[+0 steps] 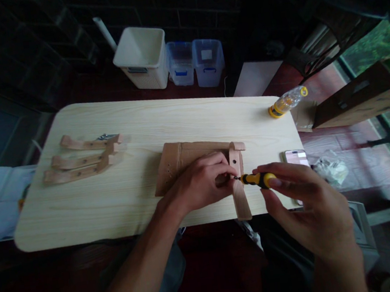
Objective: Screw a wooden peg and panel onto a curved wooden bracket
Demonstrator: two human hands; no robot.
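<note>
My right hand (304, 199) grips a yellow and black screwdriver (259, 179), held nearly level and pointing left. Its tip meets a curved wooden leg (241, 202) with a dark hole in it. My left hand (206, 180) is closed, thumb and forefinger pinched at the screwdriver's tip; whatever is between them is too small to make out. Under the left hand lies a brown cardboard piece (189, 154) with small holes on its left part. The wooden leg rests across its right end, its lower end reaching the table's front edge.
Several similar wooden legs (79, 160) lie at the left of the light wooden table (135, 120), with small metal parts (105, 136) beside them. A plastic bottle (287, 102) and a phone (296, 157) are on the right. Storage bins (144, 52) stand behind the table.
</note>
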